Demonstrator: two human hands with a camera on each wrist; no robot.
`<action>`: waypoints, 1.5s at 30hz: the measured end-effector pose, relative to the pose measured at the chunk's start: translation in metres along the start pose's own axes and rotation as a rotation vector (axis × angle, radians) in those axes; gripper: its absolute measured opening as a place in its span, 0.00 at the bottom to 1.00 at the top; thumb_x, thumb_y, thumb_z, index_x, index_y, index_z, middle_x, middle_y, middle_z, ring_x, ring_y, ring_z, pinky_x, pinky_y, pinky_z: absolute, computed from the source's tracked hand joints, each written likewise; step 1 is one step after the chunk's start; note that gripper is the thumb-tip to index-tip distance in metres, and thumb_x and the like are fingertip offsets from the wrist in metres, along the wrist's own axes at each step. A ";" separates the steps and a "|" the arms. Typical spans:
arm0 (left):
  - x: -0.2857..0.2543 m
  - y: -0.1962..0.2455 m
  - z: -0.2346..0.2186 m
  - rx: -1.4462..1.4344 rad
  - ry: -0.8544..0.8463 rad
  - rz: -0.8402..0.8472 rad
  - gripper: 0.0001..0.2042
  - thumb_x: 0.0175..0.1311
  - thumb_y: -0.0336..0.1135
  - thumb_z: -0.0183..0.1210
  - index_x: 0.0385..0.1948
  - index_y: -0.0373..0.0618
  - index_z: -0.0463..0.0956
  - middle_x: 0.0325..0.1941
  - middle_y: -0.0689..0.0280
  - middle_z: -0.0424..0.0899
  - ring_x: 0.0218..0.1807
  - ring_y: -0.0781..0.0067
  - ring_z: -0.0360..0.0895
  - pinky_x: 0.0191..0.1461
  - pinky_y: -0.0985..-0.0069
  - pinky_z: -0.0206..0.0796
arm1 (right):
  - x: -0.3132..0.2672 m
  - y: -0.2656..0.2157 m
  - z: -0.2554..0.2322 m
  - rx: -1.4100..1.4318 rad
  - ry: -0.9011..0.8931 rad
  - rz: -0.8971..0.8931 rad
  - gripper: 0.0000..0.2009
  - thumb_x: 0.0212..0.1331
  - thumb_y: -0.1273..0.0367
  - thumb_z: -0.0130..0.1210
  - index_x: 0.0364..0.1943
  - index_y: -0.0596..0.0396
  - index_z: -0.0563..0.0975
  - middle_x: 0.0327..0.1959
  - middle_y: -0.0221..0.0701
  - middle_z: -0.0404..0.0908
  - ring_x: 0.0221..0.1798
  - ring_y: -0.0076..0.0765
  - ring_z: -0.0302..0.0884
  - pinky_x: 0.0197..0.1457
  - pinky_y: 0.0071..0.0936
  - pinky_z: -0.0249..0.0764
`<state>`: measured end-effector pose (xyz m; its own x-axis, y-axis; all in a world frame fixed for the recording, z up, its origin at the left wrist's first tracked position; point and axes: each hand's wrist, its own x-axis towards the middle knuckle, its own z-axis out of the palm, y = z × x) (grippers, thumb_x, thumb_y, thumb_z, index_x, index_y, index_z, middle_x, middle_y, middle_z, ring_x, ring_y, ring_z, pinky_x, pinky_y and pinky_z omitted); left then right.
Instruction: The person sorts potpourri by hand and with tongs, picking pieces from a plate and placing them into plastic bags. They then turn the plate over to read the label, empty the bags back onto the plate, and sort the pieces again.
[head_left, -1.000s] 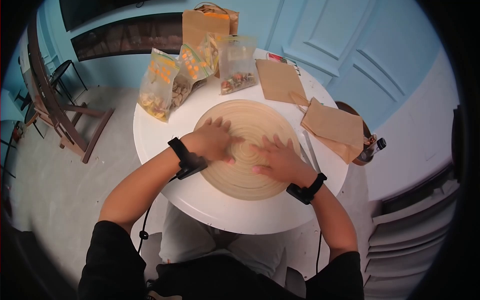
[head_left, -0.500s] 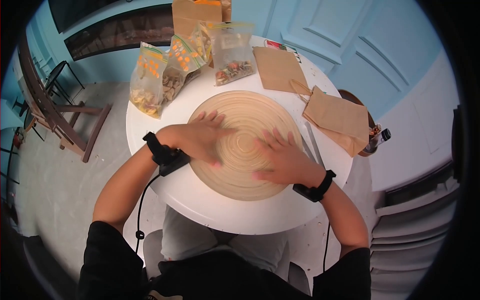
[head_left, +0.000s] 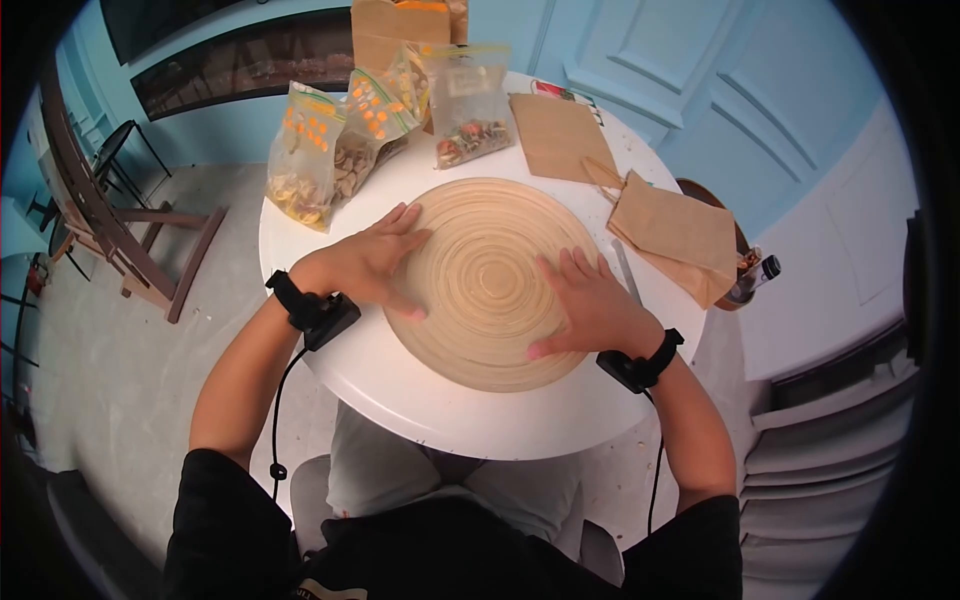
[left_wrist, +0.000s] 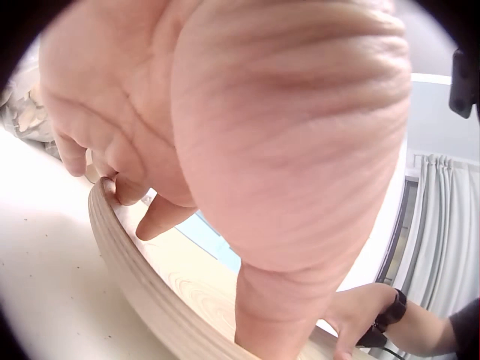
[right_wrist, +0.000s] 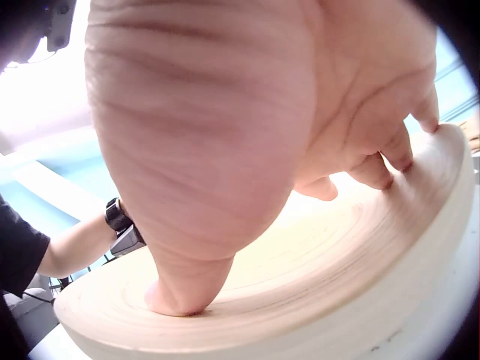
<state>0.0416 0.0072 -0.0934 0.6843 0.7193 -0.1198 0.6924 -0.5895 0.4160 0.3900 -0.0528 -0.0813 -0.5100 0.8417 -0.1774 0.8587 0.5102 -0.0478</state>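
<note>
A round pale wooden disc (head_left: 490, 285) with concentric rings lies on the white table before the person. The left hand (head_left: 355, 262) is at its left edge, thumb and fingers spread; in the left wrist view the fingertips are right at the disc's rim (left_wrist: 142, 281). Over the right part of the disc, the right hand (head_left: 605, 312) rests with fingers fanned out. Its thumb and fingertips touch the disc's top face (right_wrist: 330, 262) in the right wrist view. Neither hand grips anything else.
Zip bags of dried slices (head_left: 300, 195) and of mixed dried pieces (head_left: 470, 143) stand at the back left, before a brown paper bag (head_left: 385, 35). Two flat paper bags (head_left: 555, 135) (head_left: 675, 235), a narrow metal strip (head_left: 626, 268) and a dark bottle (head_left: 768, 268) are at the right.
Both hands have slid apart from near the disc's middle, the left one out to the left edge and the right one to the right. The disc stays in place.
</note>
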 end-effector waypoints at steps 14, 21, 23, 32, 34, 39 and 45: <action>-0.056 0.042 0.031 0.031 0.193 0.287 0.21 0.59 0.48 0.68 0.51 0.49 0.84 0.62 0.60 0.82 0.74 0.51 0.65 0.81 0.50 0.48 | -0.045 -0.057 0.032 -0.053 0.186 -0.310 0.33 0.58 0.54 0.65 0.67 0.49 0.71 0.69 0.42 0.71 0.74 0.47 0.64 0.71 0.54 0.62; -0.058 0.058 0.003 -0.173 0.445 0.283 0.15 0.64 0.44 0.65 0.46 0.46 0.86 0.48 0.60 0.87 0.59 0.57 0.79 0.76 0.52 0.55 | -0.046 -0.056 -0.014 0.274 0.609 -0.298 0.13 0.58 0.66 0.66 0.47 0.50 0.84 0.44 0.31 0.89 0.47 0.40 0.86 0.53 0.35 0.77; -0.057 0.061 -0.002 -0.221 0.469 0.270 0.14 0.65 0.43 0.64 0.44 0.45 0.86 0.45 0.60 0.88 0.56 0.58 0.79 0.74 0.53 0.57 | -0.046 -0.060 -0.025 0.307 0.639 -0.277 0.11 0.57 0.67 0.67 0.43 0.51 0.85 0.40 0.32 0.89 0.44 0.41 0.86 0.50 0.35 0.78; -0.050 0.062 -0.001 -0.272 0.581 0.312 0.09 0.64 0.36 0.65 0.40 0.44 0.86 0.40 0.63 0.87 0.45 0.59 0.81 0.68 0.60 0.62 | -0.045 -0.056 -0.039 0.334 0.661 -0.246 0.10 0.54 0.69 0.69 0.41 0.49 0.86 0.35 0.34 0.88 0.39 0.43 0.86 0.43 0.35 0.78; -0.048 0.064 -0.001 -0.272 0.602 0.304 0.09 0.63 0.37 0.66 0.39 0.43 0.86 0.39 0.63 0.87 0.45 0.59 0.81 0.65 0.62 0.63 | -0.045 -0.054 -0.041 0.344 0.661 -0.240 0.11 0.53 0.69 0.69 0.41 0.49 0.86 0.35 0.34 0.88 0.38 0.43 0.86 0.43 0.34 0.79; -0.045 0.067 0.000 -0.303 0.686 0.304 0.10 0.58 0.35 0.71 0.37 0.42 0.85 0.38 0.64 0.88 0.44 0.61 0.80 0.62 0.64 0.65 | -0.044 -0.050 -0.039 0.409 0.674 -0.252 0.11 0.53 0.69 0.70 0.42 0.50 0.86 0.35 0.35 0.88 0.39 0.44 0.86 0.44 0.34 0.79; -0.040 0.063 0.003 -0.411 0.785 0.280 0.13 0.52 0.36 0.76 0.37 0.44 0.86 0.37 0.64 0.88 0.44 0.63 0.80 0.53 0.68 0.70 | -0.045 -0.046 -0.042 0.472 0.623 -0.240 0.12 0.54 0.72 0.70 0.43 0.50 0.86 0.37 0.36 0.88 0.39 0.44 0.85 0.44 0.33 0.79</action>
<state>0.0588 -0.0601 -0.0654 0.3593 0.7013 0.6157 0.2867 -0.7108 0.6423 0.3710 -0.1072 -0.0299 -0.4980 0.7336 0.4625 0.5820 0.6781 -0.4489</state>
